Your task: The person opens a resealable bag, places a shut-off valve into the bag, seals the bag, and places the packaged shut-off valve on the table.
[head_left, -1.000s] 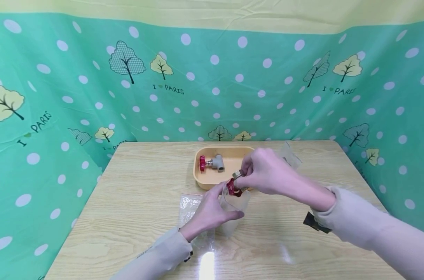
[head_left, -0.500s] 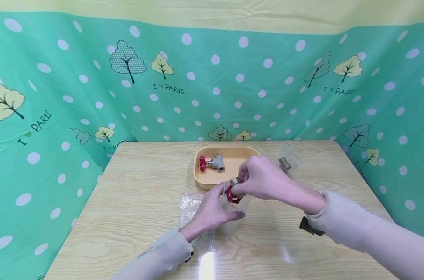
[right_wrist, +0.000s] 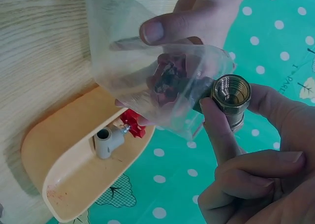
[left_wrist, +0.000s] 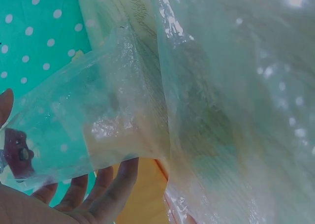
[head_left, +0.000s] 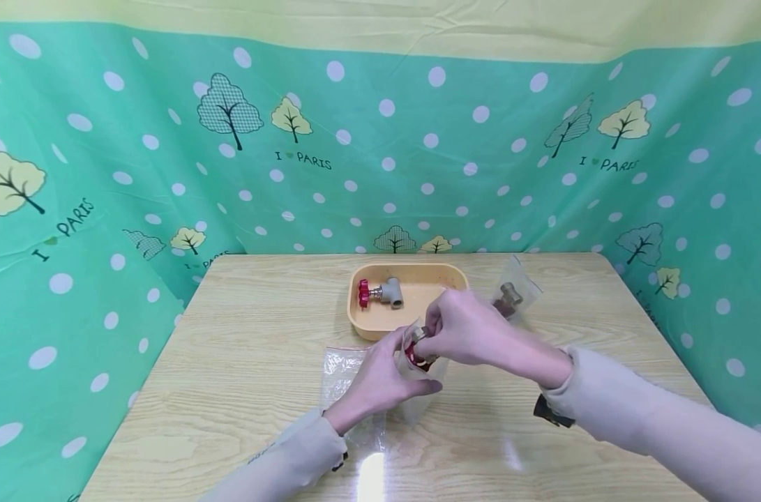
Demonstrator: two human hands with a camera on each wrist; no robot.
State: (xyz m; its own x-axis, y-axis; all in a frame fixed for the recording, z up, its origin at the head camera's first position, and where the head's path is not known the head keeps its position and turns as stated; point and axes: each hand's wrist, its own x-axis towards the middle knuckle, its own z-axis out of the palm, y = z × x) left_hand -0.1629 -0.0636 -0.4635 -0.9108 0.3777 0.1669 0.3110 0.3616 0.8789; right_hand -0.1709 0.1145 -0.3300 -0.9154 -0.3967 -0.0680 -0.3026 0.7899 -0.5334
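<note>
My right hand [head_left: 464,328] pinches a brass valve [right_wrist: 231,93] by its threaded metal body. The valve's red handwheel [right_wrist: 169,80] points down and lies inside the mouth of a clear plastic bag [right_wrist: 123,61]. Around that bag curl the thumb and fingers of my left hand [head_left: 380,376], holding its mouth wide. Through the film in the left wrist view the dark red handwheel [left_wrist: 19,152] shows near the opening, while the lower part of the bag [left_wrist: 113,96] hangs slack.
Behind the hands stands a peach tray [head_left: 427,317] with a grey valve [head_left: 389,291] with a red handwheel in it. Another bagged valve [head_left: 508,296] lies at the back right. Flat plastic bags [head_left: 339,369] lie under my left forearm.
My right hand has moved down and slightly left, bringing the valve's red handwheel deeper into the bag's mouth. The left hand has stayed nearly still. The bagged valve behind has come into view.
</note>
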